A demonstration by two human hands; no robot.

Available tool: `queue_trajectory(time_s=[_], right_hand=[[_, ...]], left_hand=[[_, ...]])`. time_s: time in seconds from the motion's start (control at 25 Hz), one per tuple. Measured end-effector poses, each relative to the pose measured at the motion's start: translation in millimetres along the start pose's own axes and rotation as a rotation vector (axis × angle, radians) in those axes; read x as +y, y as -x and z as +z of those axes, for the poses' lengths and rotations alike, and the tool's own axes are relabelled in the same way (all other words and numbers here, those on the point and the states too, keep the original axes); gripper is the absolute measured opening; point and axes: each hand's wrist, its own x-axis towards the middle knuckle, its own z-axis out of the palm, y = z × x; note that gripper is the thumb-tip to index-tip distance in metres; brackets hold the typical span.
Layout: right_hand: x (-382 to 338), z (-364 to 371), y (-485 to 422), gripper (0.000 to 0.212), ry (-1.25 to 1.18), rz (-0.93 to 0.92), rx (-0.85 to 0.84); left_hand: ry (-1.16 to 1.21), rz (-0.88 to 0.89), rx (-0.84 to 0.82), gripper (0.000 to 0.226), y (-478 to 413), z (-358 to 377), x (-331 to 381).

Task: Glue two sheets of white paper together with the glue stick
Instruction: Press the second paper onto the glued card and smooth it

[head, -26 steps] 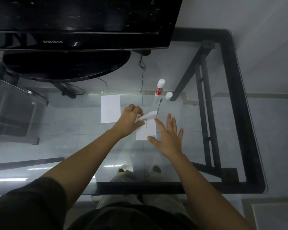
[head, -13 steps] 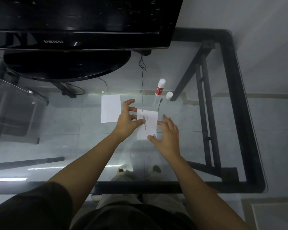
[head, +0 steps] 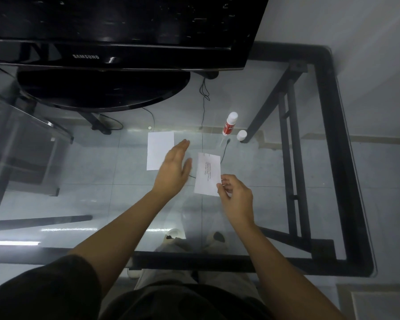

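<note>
The head view looks down through a clear glass tabletop with a black metal frame (head: 333, 144), where two small sheets lie apart. The right hand (head: 238, 199) pinches the near right corner of the white rectangular paper sheet with faint printed lines (head: 207, 174), which seems slightly raised at that corner. The left hand (head: 174, 169), blurred, is spread flat and empty, hanging between that sheet and the plain white rectangular paper sheet (head: 159, 153) farther left. The red-and-white plastic glue stick (head: 229, 124) stands uncapped at the far side, its small round white cap (head: 241, 135) just beside it on the right. Thin paper on slick glass will likely slide rather than stay put, so a one-corner pinch could let the sheet swing or crease, and the two could meet crooked. A careless reach might also topple the tall, narrow stick, and its exposed tip could dry.
</note>
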Motion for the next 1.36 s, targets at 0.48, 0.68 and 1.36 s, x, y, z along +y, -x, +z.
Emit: queue_trajectory(time_s=[0.48, 0.68, 1.36], right_hand=[[5, -31, -11, 0.023, -0.298, 0.053, 0.294], [4, -47, -14, 0.027, -0.274, -0.052, 0.372], [-17, -17, 2, 0.027, 0.271, -0.656, 0.237]], left_hand=[[-0.471, 0.199, -0.149, 0.043, 5, -20, -26], [-0.407, 0.194, -0.180, 0.047, 11, 11, -2], [0.586, -0.346, -0.084, 0.019, 1, -21, 51]])
